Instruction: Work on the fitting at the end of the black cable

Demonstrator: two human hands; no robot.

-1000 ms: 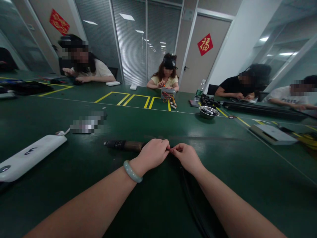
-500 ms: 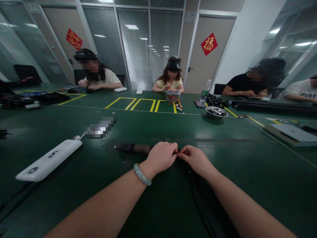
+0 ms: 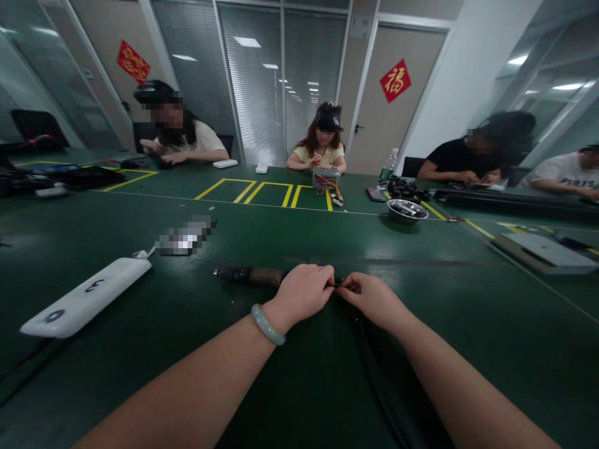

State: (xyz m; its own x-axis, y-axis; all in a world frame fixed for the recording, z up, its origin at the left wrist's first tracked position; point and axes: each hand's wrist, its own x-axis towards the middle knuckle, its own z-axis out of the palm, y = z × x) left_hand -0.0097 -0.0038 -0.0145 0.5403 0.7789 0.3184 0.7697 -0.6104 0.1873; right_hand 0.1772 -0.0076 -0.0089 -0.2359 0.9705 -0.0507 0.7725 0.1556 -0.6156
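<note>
A dark rod-shaped handle (image 3: pixel 262 277) with a brown middle, black rings and a small metal tip lies on the green table (image 3: pixel 196 386). Over its right end, my left hand (image 3: pixel 306 290) is closed, hiding that part. Fingertips of my right hand (image 3: pixel 369 296) pinch a thin dark piece (image 3: pixel 337 284) close beside the left fingers; what it is exactly, I cannot make out. Below my right hand, a long black strip or cable (image 3: pixel 374 374) runs toward the near edge.
To the left lie a white power bank (image 3: pixel 88 296) and a blurred-out phone (image 3: pixel 187 236). Farther off are a metal bowl (image 3: pixel 407 212), a grey box with wires (image 3: pixel 326 178), a bottle (image 3: pixel 389 165) and a flat grey case (image 3: pixel 545 252). Several people sit across the table.
The view has shifted slightly. My hands stay almost in place, with a little more of the thin dark piece showing between the fingertips.
</note>
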